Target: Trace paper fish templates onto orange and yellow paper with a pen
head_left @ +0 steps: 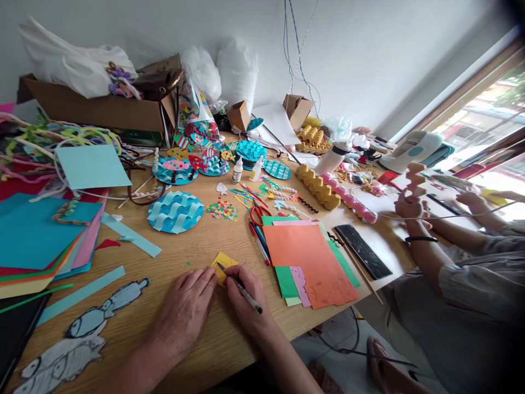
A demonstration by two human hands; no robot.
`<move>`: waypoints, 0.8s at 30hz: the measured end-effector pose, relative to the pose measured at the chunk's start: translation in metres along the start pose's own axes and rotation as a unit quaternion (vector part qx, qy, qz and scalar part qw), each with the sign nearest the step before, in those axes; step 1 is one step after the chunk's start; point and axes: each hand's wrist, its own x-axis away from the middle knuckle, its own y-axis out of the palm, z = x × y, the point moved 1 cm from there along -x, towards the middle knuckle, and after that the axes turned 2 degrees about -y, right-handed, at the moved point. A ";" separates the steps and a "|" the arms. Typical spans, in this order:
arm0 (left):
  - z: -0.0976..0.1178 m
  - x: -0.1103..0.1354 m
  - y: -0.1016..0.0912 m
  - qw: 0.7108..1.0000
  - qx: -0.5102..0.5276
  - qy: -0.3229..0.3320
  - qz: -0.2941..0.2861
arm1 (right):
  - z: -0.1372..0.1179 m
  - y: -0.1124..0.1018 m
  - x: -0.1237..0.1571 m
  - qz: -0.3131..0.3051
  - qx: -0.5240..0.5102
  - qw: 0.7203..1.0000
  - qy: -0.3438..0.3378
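Note:
A small piece of yellow paper (220, 260) lies on the wooden table before me. My left hand (189, 295) rests palm down with stretched fingers, their tips on the paper's left edge. Pinched in my right hand (248, 290) is a dark pen (248, 297), its tip on the yellow paper. Just to the right are some pens (260, 245) and red-handled scissors (257, 214). A stack of coloured sheets with orange paper (307, 257) on top lies beside them. Fish cut-outs (86, 323) are at the lower left.
Coloured sheets (45, 224) cover the left side. Ahead stand a blue woven paper disc (175, 212), confetti (222, 210), glue bottles (237, 171) and decorated discs. A phone (363, 250) lies at right. Another person's hands (410, 207) hold an egg-carton strip there.

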 end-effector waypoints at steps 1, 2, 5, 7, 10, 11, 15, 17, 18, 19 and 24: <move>0.000 0.000 0.000 1.000 0.000 0.000 0.000 | 0.000 0.000 0.000 0.001 -0.003 1.000 0.003; 0.000 0.000 0.000 1.000 0.001 -0.001 -0.001 | 0.000 0.000 0.000 0.001 -0.005 1.000 0.004; 0.000 0.000 0.000 1.000 0.006 -0.003 -0.004 | 0.000 0.001 0.000 0.000 -0.005 1.000 0.007; 0.000 0.001 0.001 1.000 0.010 -0.006 -0.006 | 0.000 0.001 0.000 -0.001 -0.003 1.000 0.007; 0.000 0.001 0.001 1.000 0.013 -0.007 -0.007 | 0.000 0.001 0.000 0.001 -0.002 1.000 0.001; 0.000 0.001 0.001 1.000 0.013 -0.005 -0.006 | 0.000 0.001 0.000 0.001 -0.002 1.000 0.000; 0.000 0.000 0.000 1.000 0.011 0.003 -0.004 | 0.000 0.000 0.001 0.002 -0.004 1.000 0.004; 0.000 0.000 0.000 1.000 0.013 0.000 -0.007 | 0.000 -0.001 0.001 0.004 -0.005 1.000 0.006; 0.000 0.001 0.000 1.000 0.013 -0.001 -0.007 | -0.001 -0.001 0.001 0.004 -0.005 1.000 0.008; 0.000 0.001 0.001 1.000 0.013 -0.002 -0.008 | -0.001 -0.001 0.001 0.004 -0.004 1.000 0.009; 0.000 0.001 0.001 1.000 0.015 -0.002 -0.012 | -0.003 -0.002 0.000 -0.003 0.000 1.000 0.003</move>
